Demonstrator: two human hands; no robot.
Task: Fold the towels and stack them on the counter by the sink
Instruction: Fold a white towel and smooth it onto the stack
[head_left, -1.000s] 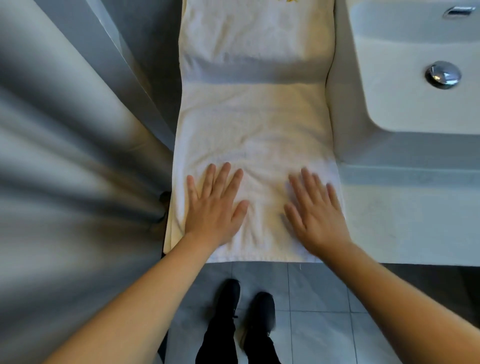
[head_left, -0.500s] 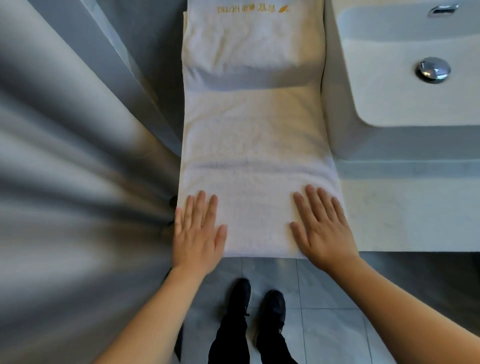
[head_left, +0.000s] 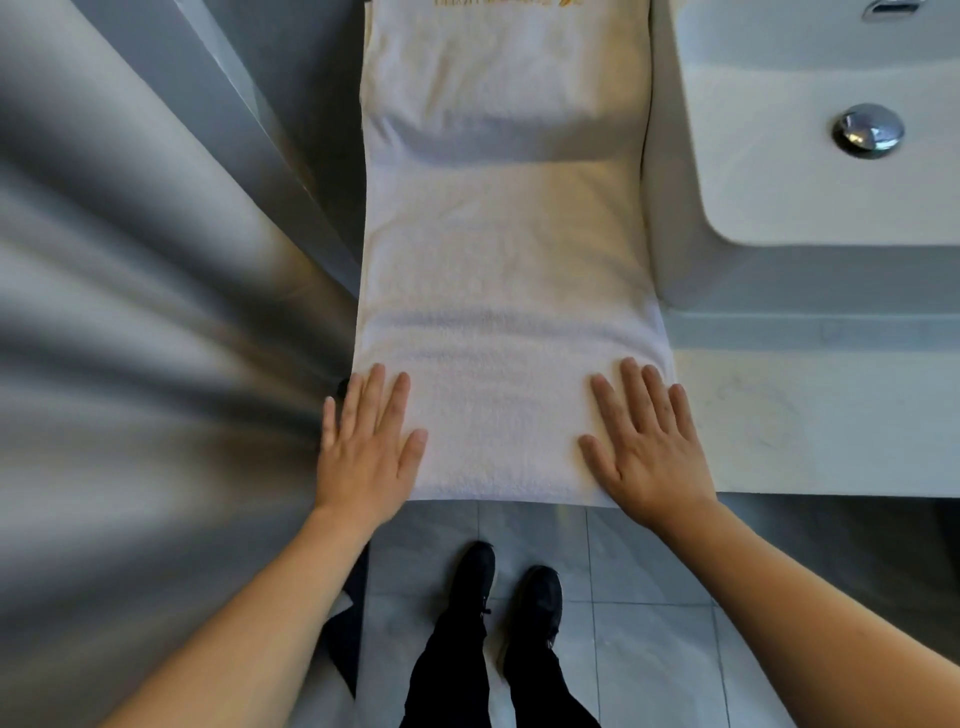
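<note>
A long white towel (head_left: 506, 270) lies flat on the counter, running away from me beside the sink. At its far end sits a folded white towel (head_left: 506, 78) with gold lettering on top. My left hand (head_left: 366, 447) lies flat with straight fingers on the towel's near left corner, partly over the counter's left edge. Flat on the near right corner is my right hand (head_left: 649, 447), its fingers spread and straight. Both palms press the near edge of the towel down.
A white basin (head_left: 810, 197) with a chrome drain (head_left: 868, 130) stands to the right. Bare white counter (head_left: 810, 415) lies in front of it. A grey curtain (head_left: 130, 338) hangs close on the left. My black shoes (head_left: 506, 587) stand on grey floor tiles below.
Both hands slid back toward me and outward, from the towel's middle to its near corners, smoothing it flat.
</note>
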